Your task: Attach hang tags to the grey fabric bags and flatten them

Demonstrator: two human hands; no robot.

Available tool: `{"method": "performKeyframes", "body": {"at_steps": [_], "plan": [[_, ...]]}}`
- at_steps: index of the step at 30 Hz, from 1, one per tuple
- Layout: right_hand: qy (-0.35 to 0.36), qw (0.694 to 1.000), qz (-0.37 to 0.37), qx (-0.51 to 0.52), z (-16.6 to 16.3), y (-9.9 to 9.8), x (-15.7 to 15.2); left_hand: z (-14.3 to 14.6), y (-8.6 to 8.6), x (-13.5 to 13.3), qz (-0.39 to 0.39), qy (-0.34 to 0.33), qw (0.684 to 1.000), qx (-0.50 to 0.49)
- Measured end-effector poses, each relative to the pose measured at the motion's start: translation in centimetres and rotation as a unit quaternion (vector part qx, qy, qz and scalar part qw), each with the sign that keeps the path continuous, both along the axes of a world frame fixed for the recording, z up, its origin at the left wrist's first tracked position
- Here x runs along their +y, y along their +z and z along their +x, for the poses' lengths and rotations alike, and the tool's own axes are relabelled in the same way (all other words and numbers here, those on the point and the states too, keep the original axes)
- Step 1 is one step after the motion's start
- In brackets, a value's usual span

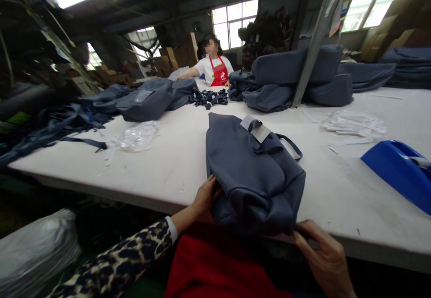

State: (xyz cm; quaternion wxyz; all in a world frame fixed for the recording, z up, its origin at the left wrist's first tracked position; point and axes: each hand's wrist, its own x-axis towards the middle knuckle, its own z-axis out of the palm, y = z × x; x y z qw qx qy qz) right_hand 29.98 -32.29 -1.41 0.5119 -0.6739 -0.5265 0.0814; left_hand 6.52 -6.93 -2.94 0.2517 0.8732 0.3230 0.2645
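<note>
A dark blue-grey fabric bag point(249, 167) lies on the white table's near edge in front of me. Its strap loop extends to the right, and a pale tag point(257, 129) is fixed near its far end. My left hand point(206, 195) grips the bag's left side, fingertips partly hidden under the fabric. At the bag's near right corner, my right hand point(321, 251) pinches the edge between thumb and fingers.
The white table point(161, 172) carries clear plastic bags point(139, 135), a pile of dark straps point(210, 98), more blue-grey bags point(279, 66) and a blue plastic holder point(397, 167). A metal post point(311, 46) rises from it. Across stands a person in a red apron point(220, 74).
</note>
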Motion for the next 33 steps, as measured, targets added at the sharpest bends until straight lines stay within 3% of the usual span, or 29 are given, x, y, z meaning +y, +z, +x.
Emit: {"method": "performKeyframes", "body": {"at_steps": [4,6,8,10,12,15,17,19,22,26,30,33], "plan": [[-0.049,0.998,-0.047,-0.013,6.5,2.1,0.5,3.5,-0.3,-2.9,-0.034,-0.043,0.997,-0.047],[-0.104,0.99,-0.091,0.018,10.2,1.6,0.2,5.7,0.1,-4.7,-0.053,-0.078,0.994,-0.047],[-0.148,0.978,-0.133,0.067,13.2,0.6,-0.5,7.3,1.1,-6.0,-0.06,-0.154,0.986,-0.035],[-0.166,0.969,-0.154,0.103,14.7,-0.1,-1.3,8.0,2.9,-5.9,-0.021,-0.215,0.976,-0.038],[-0.186,0.97,-0.136,0.082,14.6,0.1,-2.1,8.1,4.8,-4.3,0.07,-0.208,0.974,-0.061],[-0.226,0.971,-0.058,-0.055,12.3,2.0,-2.3,8.6,7.2,-0.1,0.191,-0.156,0.968,-0.044],[-0.19,0.965,-0.055,-0.173,10.6,3.3,-1.7,9.5,7.9,2.6,0.224,-0.203,0.952,0.04],[-0.111,0.952,-0.098,-0.267,9.6,4.0,-0.8,10.5,7.9,4.4,0.247,-0.267,0.923,0.128],[-0.064,0.931,-0.138,-0.333,9.7,3.8,0.2,11.1,7.6,5.2,0.284,-0.279,0.901,0.174],[-0.117,0.922,-0.128,-0.345,11.4,3.5,0.1,9.5,9.4,3.7,0.316,-0.259,0.894,0.181],[-0.163,0.934,-0.06,-0.314,13.4,4.4,0.6,7.4,11.8,-0.9,0.352,-0.269,0.866,0.233],[-0.15,0.947,-0.043,-0.28,14.2,4.1,2.7,6.3,9.9,-4.8,0.361,-0.282,0.84,0.29]]}}
